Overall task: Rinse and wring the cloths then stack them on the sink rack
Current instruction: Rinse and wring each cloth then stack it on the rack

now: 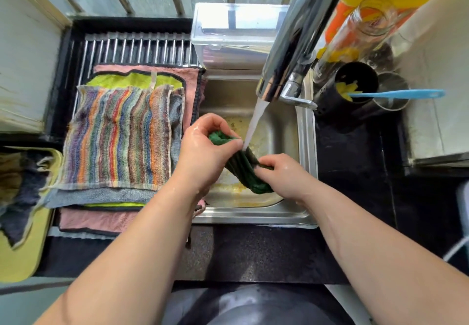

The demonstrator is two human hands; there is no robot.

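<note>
The single head-worn view looks steeply down, close over the sink (305, 147) and rack (137, 48).

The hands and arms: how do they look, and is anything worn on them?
The left hand and the right hand are bare: no gloves, rings or watch, and no sleeves in view up to the picture's edge. Both look wet and shiny.

I see a dark green cloth (243, 169), wet, twisted ropelike above the sink (253, 216), striped cloth (119, 136) flat atop the cloth stack (101, 220), on the rack (137, 48) left of the sink
</note>
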